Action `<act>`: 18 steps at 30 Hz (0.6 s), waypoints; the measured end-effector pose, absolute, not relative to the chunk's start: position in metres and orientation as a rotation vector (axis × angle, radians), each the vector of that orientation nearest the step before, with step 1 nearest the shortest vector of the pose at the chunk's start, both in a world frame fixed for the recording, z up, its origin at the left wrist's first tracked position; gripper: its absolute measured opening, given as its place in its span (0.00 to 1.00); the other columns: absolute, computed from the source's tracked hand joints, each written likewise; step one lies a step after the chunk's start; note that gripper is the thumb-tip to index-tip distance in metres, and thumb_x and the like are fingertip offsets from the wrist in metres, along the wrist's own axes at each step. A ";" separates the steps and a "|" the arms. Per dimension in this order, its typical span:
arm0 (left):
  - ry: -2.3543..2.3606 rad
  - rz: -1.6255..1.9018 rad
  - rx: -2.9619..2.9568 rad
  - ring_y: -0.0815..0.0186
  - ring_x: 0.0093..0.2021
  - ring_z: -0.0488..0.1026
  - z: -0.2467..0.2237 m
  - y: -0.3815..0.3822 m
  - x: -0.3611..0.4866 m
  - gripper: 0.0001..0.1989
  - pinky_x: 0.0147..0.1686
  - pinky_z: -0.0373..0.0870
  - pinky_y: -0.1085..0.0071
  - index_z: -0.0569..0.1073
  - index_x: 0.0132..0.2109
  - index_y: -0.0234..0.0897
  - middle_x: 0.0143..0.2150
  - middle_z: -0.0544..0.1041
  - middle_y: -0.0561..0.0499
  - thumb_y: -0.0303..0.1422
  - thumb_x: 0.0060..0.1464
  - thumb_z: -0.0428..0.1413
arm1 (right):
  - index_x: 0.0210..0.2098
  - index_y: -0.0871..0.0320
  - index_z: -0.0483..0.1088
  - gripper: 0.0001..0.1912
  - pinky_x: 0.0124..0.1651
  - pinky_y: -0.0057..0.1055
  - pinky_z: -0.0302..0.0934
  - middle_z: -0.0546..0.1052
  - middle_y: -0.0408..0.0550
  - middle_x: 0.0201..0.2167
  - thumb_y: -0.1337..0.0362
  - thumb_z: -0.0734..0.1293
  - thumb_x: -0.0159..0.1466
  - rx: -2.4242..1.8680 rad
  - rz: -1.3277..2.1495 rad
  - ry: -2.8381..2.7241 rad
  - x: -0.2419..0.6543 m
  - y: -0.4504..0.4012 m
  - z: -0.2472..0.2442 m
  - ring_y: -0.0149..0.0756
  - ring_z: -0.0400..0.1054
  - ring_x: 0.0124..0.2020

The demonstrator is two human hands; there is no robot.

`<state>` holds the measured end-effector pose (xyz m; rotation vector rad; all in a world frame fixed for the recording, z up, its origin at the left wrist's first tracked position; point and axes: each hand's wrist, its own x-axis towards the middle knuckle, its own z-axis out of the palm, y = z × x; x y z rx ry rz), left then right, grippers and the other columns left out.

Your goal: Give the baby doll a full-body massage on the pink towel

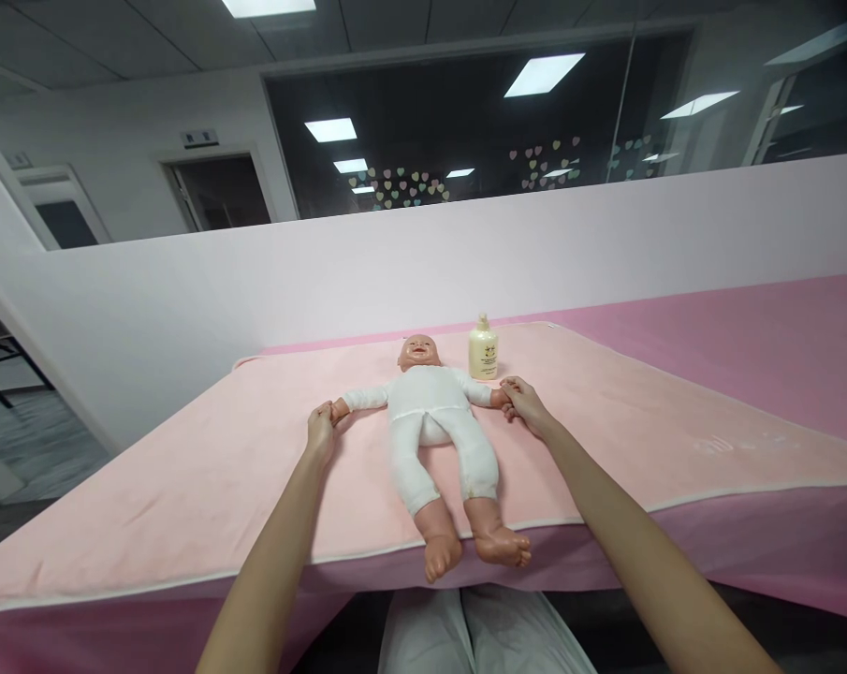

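A baby doll (pixel 433 391) with a white cloth body lies on its back, its head toward the wall and its bare feet at the table's near edge. Both its arms are stretched out sideways. My left hand (pixel 320 431) is closed around the doll's hand on the left of the view. On the other side, my right hand (pixel 528 404) grips the doll's other hand between thumb and fingers. Just beyond my right hand stands a pale yellow pump bottle (pixel 483 353), upright beside the doll's head and touched by neither hand.
A peach towel (pixel 255 468) with a white edge covers much of the pink-covered table (pixel 766 346). Behind it rises a low white wall (pixel 367 271) with a dark window (pixel 458 122) above. My legs in light trousers (pixel 479 632) are against the near edge.
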<state>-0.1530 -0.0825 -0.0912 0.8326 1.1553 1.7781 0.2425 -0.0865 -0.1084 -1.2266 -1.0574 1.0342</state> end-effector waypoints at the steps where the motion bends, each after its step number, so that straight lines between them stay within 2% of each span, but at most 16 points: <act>1: 1.155 1.774 0.842 0.65 0.35 0.74 -0.091 -0.082 -0.153 0.05 0.47 0.71 0.60 0.68 0.37 0.32 0.32 0.74 0.48 0.26 0.53 0.50 | 0.37 0.56 0.61 0.09 0.13 0.21 0.53 0.62 0.36 0.16 0.58 0.61 0.62 -1.232 1.033 -1.061 0.242 -0.086 -0.108 0.26 0.58 0.12; 5: 1.165 1.778 0.850 0.62 0.36 0.74 -0.093 -0.081 -0.154 0.05 0.43 0.72 0.60 0.69 0.36 0.32 0.31 0.74 0.48 0.29 0.50 0.52 | 0.36 0.57 0.61 0.11 0.12 0.22 0.54 0.64 0.37 0.15 0.55 0.62 0.61 -1.232 1.027 -1.065 0.243 -0.085 -0.109 0.27 0.60 0.12; 10: 1.227 1.795 0.920 0.66 0.33 0.72 -0.096 -0.080 -0.158 0.07 0.42 0.72 0.63 0.70 0.34 0.32 0.30 0.73 0.49 0.33 0.53 0.51 | 0.32 0.57 0.61 0.13 0.12 0.23 0.55 0.64 0.38 0.14 0.53 0.62 0.61 -1.222 0.987 -1.070 0.242 -0.086 -0.110 0.28 0.60 0.12; 14: 1.200 1.795 0.944 0.68 0.32 0.72 -0.095 -0.081 -0.157 0.08 0.40 0.72 0.66 0.69 0.34 0.31 0.30 0.72 0.49 0.33 0.55 0.51 | 0.34 0.58 0.62 0.11 0.14 0.25 0.59 0.65 0.38 0.15 0.56 0.64 0.60 -1.226 0.970 -1.046 0.240 -0.090 -0.107 0.29 0.61 0.13; 18: 1.179 1.771 0.848 0.67 0.34 0.72 -0.091 -0.083 -0.154 0.05 0.38 0.74 0.66 0.69 0.36 0.31 0.33 0.72 0.48 0.30 0.56 0.50 | 0.35 0.58 0.61 0.09 0.14 0.25 0.60 0.66 0.38 0.18 0.60 0.65 0.60 -1.179 0.998 -1.033 0.239 -0.096 -0.101 0.27 0.61 0.13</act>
